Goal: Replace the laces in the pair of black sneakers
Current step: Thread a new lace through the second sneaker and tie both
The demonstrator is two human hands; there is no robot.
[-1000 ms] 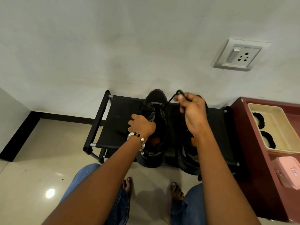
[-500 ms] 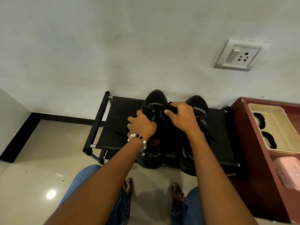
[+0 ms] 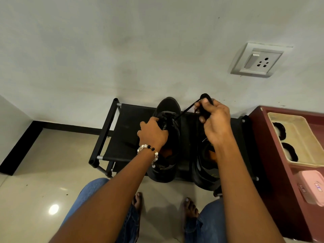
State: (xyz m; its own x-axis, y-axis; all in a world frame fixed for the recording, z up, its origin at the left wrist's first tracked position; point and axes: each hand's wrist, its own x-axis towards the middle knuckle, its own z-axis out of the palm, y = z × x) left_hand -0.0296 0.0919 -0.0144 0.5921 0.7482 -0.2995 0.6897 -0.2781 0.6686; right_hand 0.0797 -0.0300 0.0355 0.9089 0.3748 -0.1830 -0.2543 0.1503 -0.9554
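Two black sneakers sit side by side on a low black rack [image 3: 122, 130] by the wall, toes to the wall. L hand [image 3: 152, 133] w/ bead bracelet [image 3: 149, 149] grips the top of the L sneaker [image 3: 171, 109] around the tongue/eyelet area, fingers curled over it. R hand [image 3: 214, 122] is raised above the R sneaker [image 3: 204, 172], fingers pinched round a black lace [image 3: 186, 109]; lace runs taut from the L sneaker's eyelets up to the R hand, w/ a loop sticking out past the fingertips. Maroon cabinet [image 3: 259, 130] to the R of the rack carries a cream tray [image 3: 298, 137] and a pink box [image 3: 312, 188]. Socket [image 3: 256, 60] on the wall above. Knees in jeans and bare feet on tiled floor [image 3: 43, 163] below.
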